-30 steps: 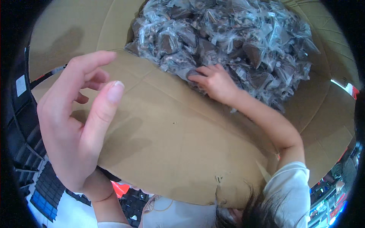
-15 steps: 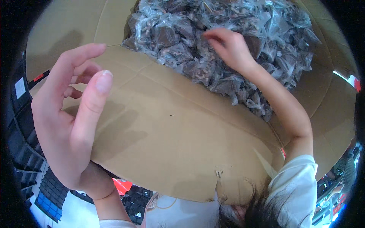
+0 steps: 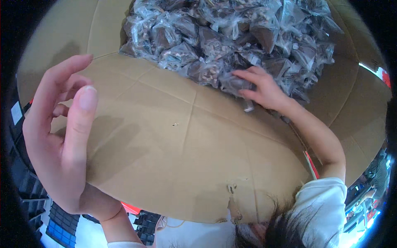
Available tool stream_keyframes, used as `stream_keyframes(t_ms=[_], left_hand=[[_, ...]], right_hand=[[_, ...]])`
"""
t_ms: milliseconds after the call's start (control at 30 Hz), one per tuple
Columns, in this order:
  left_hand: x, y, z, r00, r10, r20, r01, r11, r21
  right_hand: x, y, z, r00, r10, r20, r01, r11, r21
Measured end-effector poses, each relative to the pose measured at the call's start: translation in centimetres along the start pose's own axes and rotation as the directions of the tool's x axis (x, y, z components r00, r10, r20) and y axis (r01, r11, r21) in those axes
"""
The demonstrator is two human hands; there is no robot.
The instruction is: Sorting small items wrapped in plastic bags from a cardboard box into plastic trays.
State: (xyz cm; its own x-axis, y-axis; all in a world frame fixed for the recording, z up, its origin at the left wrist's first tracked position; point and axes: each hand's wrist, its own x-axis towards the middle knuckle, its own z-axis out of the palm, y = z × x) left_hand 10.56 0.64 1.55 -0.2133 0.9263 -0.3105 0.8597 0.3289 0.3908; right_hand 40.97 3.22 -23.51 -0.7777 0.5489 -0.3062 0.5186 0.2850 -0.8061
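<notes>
My left hand (image 3: 58, 136) is raised at the left with nothing in it, its thumb and curved fingers apart. It is nearest to the left edge of the brown cardboard (image 3: 140, 161). My right hand (image 3: 264, 89) reaches down to the near edge of a heap of clear plastic bags (image 3: 173, 37). Its thumb and fingers lie on either side of one small knotted plastic bag (image 3: 235, 84), which looks slightly blurred. The bags hold dark brown pieces and some lighter bits; exactly what these are I cannot tell.
Creased cardboard walls (image 3: 351, 82) rise around the heap, and the near panel has a torn notch (image 3: 233, 208) at its lower edge. Black crates (image 3: 31, 194) stand beyond the cardboard at the left. Something red (image 3: 131, 208) shows below it.
My right hand has moved nearer, from over the middle of the heap to a bag at its near edge. My left hand stays raised, slightly farther left in view.
</notes>
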Motion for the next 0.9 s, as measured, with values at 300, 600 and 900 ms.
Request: stream_keyframes(t_ms=[300, 600, 900], left_hand=[[0.4, 1.0, 1.4, 0.996, 0.009, -0.090, -0.010, 1.000, -0.020], [-0.2, 0.4, 1.0, 0.996, 0.001, -0.084, -0.003, 1.000, -0.030], [0.4, 0.3, 2.7, 0.985, -0.073, -0.156, 0.044, 0.982, -0.183]], right_hand=[[-1.1, -3.2, -1.9, 0.901, 0.348, 0.260, -0.184, 0.847, -0.499], [-3.9, -0.6, 1.8, 0.997, 0.074, 0.029, -0.057, 0.919, -0.390], [-3.5, -3.8, -1.1, 0.837, 0.523, 0.159, -0.360, 0.747, -0.559]])
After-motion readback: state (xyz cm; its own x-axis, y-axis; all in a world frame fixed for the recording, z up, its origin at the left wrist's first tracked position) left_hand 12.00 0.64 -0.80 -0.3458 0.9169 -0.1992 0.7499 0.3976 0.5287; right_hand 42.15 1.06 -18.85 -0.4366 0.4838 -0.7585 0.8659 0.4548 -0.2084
